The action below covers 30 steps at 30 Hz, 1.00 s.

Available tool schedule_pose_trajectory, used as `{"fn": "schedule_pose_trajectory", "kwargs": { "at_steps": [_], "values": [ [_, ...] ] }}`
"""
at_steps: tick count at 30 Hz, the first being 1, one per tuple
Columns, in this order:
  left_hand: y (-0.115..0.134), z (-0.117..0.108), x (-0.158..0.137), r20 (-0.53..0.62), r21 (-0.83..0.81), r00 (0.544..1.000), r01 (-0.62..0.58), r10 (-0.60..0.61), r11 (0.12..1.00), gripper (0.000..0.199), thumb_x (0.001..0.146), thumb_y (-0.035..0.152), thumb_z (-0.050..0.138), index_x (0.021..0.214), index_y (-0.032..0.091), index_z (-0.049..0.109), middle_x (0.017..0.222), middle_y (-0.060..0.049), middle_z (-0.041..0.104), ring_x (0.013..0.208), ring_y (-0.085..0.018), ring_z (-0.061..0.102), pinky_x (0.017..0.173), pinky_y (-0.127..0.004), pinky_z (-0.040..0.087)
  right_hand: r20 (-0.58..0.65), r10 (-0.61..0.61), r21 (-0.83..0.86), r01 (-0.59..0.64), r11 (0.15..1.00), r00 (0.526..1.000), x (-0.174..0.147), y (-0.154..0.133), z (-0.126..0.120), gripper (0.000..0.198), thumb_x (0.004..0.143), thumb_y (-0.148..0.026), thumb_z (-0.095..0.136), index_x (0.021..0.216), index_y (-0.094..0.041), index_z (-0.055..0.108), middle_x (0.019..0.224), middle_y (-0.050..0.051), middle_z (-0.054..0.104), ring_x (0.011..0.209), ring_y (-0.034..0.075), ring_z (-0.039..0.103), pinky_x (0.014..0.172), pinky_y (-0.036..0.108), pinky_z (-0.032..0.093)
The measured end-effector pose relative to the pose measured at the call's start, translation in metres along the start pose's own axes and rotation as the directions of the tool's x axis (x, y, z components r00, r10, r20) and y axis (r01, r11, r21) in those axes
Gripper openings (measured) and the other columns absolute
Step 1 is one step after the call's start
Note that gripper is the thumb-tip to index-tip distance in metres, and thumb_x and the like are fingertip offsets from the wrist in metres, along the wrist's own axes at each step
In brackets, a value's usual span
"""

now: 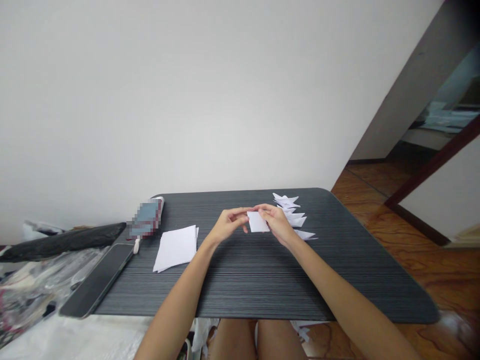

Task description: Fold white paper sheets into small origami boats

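A small white square of folded paper (258, 223) is held up over the table between both hands. My left hand (231, 223) pinches its left corner with the thumb in front and fingers behind. My right hand (276, 221) grips the upper right side, thumb on the front face. Just beyond and beside my right hand lie several folded white paper shapes (297, 220) with pointed ends, in a row and partly hidden by that hand. Left of my left forearm rests a stack of white paper sheets (175, 248).
The dark wood-grain table (258, 285) stands against a white wall. At its left edge lie a dark smartphone (99, 280) and a blurred-out item (145, 218) with a white cable plug (136, 245). Plastic-wrapped things (33, 295) are piled left of the table.
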State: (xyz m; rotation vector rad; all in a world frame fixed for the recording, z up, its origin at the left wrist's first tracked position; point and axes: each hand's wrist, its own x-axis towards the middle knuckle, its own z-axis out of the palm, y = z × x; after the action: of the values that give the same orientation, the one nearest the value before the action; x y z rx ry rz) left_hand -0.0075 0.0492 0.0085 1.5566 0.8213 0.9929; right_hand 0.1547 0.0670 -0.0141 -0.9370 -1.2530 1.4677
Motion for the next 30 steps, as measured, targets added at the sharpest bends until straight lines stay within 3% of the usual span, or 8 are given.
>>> {"fn": "schedule_pose_trajectory", "kwargs": {
  "at_steps": [6, 11, 13, 16, 19, 23, 27, 30],
  "values": [
    [-0.001, 0.0, 0.0, 0.018, -0.005, 1.0, 0.011, -0.011, 1.0, 0.039, 0.07, 0.031, 0.059, 0.103, 0.011, 0.056, 0.074, -0.005, 0.062, 0.053, -0.01, 0.056, 0.059, -0.026, 0.047, 0.022, 0.026, 0.049, -0.027, 0.998, 0.999, -0.001, -0.005, -0.001, 0.026, 0.065, -0.038, 0.058, 0.078, -0.016, 0.059, 0.067, 0.003, 0.063, 0.049, 0.011, 0.053, 0.041, 0.02, 0.037],
    [-0.005, 0.0, 0.001, -0.083, 0.035, 0.996, -0.025, 0.028, 0.999, 0.026, 0.068, 0.031, 0.061, 0.082, 0.01, 0.059, 0.07, -0.003, 0.061, 0.054, -0.011, 0.058, 0.058, -0.025, 0.048, 0.045, 0.0, -0.038, 0.002, 0.999, 0.999, -0.001, -0.007, -0.001, 0.025, 0.067, -0.037, 0.057, 0.082, -0.018, 0.056, 0.057, -0.001, 0.06, 0.042, 0.009, 0.048, 0.04, 0.02, 0.033],
    [-0.006, -0.001, 0.001, -0.119, 0.061, 0.992, -0.038, 0.045, 0.997, 0.023, 0.068, 0.031, 0.061, 0.078, 0.01, 0.06, 0.072, -0.004, 0.062, 0.055, -0.011, 0.058, 0.058, -0.025, 0.049, 0.062, -0.079, -0.118, 0.086, 0.989, 0.995, -0.002, -0.009, -0.002, 0.022, 0.07, -0.036, 0.054, 0.082, -0.018, 0.056, 0.061, -0.001, 0.059, 0.047, 0.01, 0.05, 0.044, 0.02, 0.036],
    [-0.008, -0.003, 0.002, -0.175, 0.104, 0.982, -0.058, 0.076, 0.993, 0.022, 0.068, 0.03, 0.06, 0.078, 0.01, 0.061, 0.075, -0.006, 0.065, 0.055, -0.011, 0.059, 0.059, -0.025, 0.049, 0.147, -0.219, -0.202, 0.246, 0.948, 0.965, -0.004, -0.016, -0.006, 0.02, 0.074, -0.035, 0.051, 0.083, -0.018, 0.058, 0.079, 0.003, 0.061, 0.071, 0.013, 0.056, 0.062, 0.024, 0.043],
    [-0.01, -0.004, 0.003, -0.252, 0.136, 0.961, -0.079, 0.111, 0.988, 0.022, 0.068, 0.03, 0.06, 0.078, 0.01, 0.062, 0.075, -0.006, 0.066, 0.059, -0.013, 0.06, 0.061, -0.026, 0.05, 0.252, -0.3, -0.264, 0.363, 0.894, 0.92, -0.004, -0.019, -0.008, 0.025, 0.067, -0.031, 0.06, 0.089, -0.02, 0.06, 0.101, 0.005, 0.055, 0.095, 0.017, 0.053, 0.081, 0.028, 0.04],
    [-0.011, -0.001, 0.003, -0.308, 0.187, 0.94, -0.091, 0.146, 0.978, 0.02, 0.068, 0.029, 0.061, 0.077, 0.011, 0.064, 0.074, -0.006, 0.067, 0.063, -0.015, 0.062, 0.066, -0.028, 0.05, 0.125, -0.363, -0.314, 0.384, 0.868, 0.923, -0.001, -0.012, -0.007, 0.017, 0.062, -0.028, 0.066, 0.075, -0.018, 0.063, 0.102, 0.007, 0.055, 0.106, 0.02, 0.047, 0.089, 0.032, 0.035],
    [-0.009, 0.005, 0.001, -0.327, 0.263, 0.927, -0.098, 0.184, 0.96, 0.019, 0.069, 0.028, 0.06, 0.077, 0.012, 0.065, 0.077, -0.007, 0.067, 0.068, -0.017, 0.063, 0.069, -0.029, 0.051, 0.005, -0.232, -0.071, 0.231, 0.97, 0.973, 0.002, -0.006, -0.003, 0.018, 0.064, -0.033, 0.063, 0.071, -0.016, 0.062, 0.084, 0.006, 0.062, 0.08, 0.018, 0.057, 0.075, 0.031, 0.043],
    [-0.008, 0.009, 0.0, -0.313, 0.302, 0.924, -0.122, 0.219, 0.945, 0.018, 0.072, 0.028, 0.056, 0.079, 0.012, 0.063, 0.078, -0.007, 0.067, 0.069, -0.016, 0.063, 0.068, -0.028, 0.051, -0.057, -0.183, 0.072, 0.187, 0.98, 0.981, 0.002, -0.004, -0.001, 0.02, 0.062, -0.033, 0.065, 0.07, -0.015, 0.063, 0.076, 0.004, 0.064, 0.068, 0.015, 0.058, 0.067, 0.028, 0.045]
  ]
}}
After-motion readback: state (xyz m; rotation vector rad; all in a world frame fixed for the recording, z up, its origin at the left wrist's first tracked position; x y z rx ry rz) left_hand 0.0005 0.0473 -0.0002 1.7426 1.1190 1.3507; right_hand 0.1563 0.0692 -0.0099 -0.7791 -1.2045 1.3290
